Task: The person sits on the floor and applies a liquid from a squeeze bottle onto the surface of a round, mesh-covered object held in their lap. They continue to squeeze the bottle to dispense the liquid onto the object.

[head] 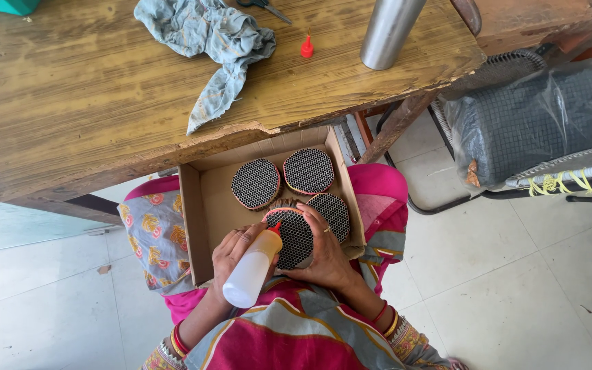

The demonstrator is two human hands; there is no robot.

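A white squeeze bottle [251,273] is grasped in the left hand [233,252], its red nozzle set against a round mesh disc [294,236]. The disc is gripped by the right hand [325,252] over a cardboard box [203,226] on the lap.

- The worn wooden bench [90,103] carried a crumpled blue cloth [210,41].
- A small red cap [307,48], a steel cylinder [388,31] and scissors [265,7] lay there too.

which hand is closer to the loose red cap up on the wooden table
Left. The left hand, holding the squeeze bottle over the box, lies below and left of the red cap. The right hand, on the mesh disc, sits slightly farther down.
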